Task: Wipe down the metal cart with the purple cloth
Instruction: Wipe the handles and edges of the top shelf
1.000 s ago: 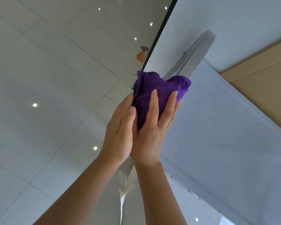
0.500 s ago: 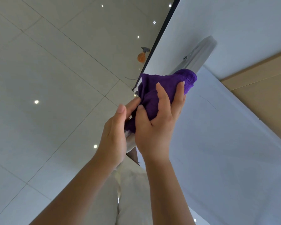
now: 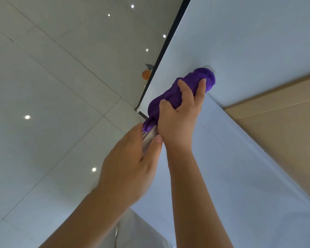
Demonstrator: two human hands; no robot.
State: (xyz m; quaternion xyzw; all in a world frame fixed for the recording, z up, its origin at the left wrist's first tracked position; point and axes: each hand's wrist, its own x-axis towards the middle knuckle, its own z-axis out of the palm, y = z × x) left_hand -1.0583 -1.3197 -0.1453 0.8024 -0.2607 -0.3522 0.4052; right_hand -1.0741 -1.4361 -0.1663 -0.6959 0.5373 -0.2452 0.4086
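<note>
The purple cloth (image 3: 170, 97) is wrapped around a metal bar of the cart (image 3: 149, 136), covering it up to its far end. My right hand (image 3: 179, 119) grips the cloth with fingers curled around it and the bar. Just below, my left hand (image 3: 131, 163) holds the bare shiny part of the bar, thumb on the near side, fingers round the far side. Most of the bar is hidden by cloth and hands.
A pale flat panel (image 3: 240, 167) runs along the right beside the bar. An orange spray bottle (image 3: 146, 73) stands on the glossy tiled floor (image 3: 52, 104) further off. A tan surface (image 3: 284, 131) lies at far right.
My right hand has slid the cloth along the bar away from me to its far end. My left hand has come off the cloth and now holds the bare bar.
</note>
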